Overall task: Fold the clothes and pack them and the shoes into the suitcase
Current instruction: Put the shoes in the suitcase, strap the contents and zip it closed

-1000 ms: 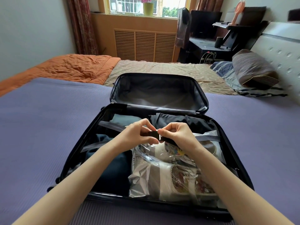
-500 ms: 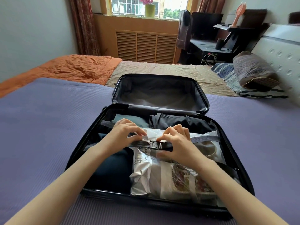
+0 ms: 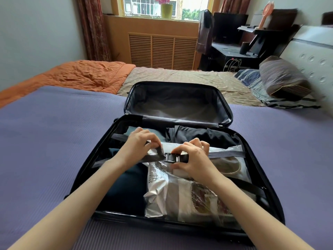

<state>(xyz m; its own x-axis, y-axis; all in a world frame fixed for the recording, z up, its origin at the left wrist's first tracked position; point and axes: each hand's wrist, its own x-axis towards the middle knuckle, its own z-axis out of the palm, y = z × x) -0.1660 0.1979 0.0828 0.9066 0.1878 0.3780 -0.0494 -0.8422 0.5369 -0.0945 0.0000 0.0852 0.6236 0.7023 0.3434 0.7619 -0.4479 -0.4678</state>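
Observation:
A black suitcase (image 3: pixel 270 179) lies open on the purple bed, its lid (image 3: pixel 178 103) tipped back. Inside lie dark folded clothes (image 3: pixel 126 188) on the left, a black garment (image 3: pixel 201 136) at the back, and a clear plastic bag (image 3: pixel 182 197) holding patterned shoes. A grey strap (image 3: pixel 227 154) with a black buckle (image 3: pixel 170 157) runs across the contents. My left hand (image 3: pixel 139 145) pinches the strap just left of the buckle. My right hand (image 3: pixel 192 157) pinches the buckle's right end between thumb and fingers.
The purple bedspread (image 3: pixel 45 150) surrounds the suitcase. An orange quilt (image 3: pixel 86 76) lies at the back left, a striped pillow (image 3: pixel 282 80) by the headboard at the right. A radiator cover (image 3: pixel 162 50) and dark desk (image 3: pixel 232 51) stand beyond the bed.
The two buckle halves, held apart above the bag a second ago, have come together. Both hands have lowered the strap onto the plastic bag and moved slightly apart.

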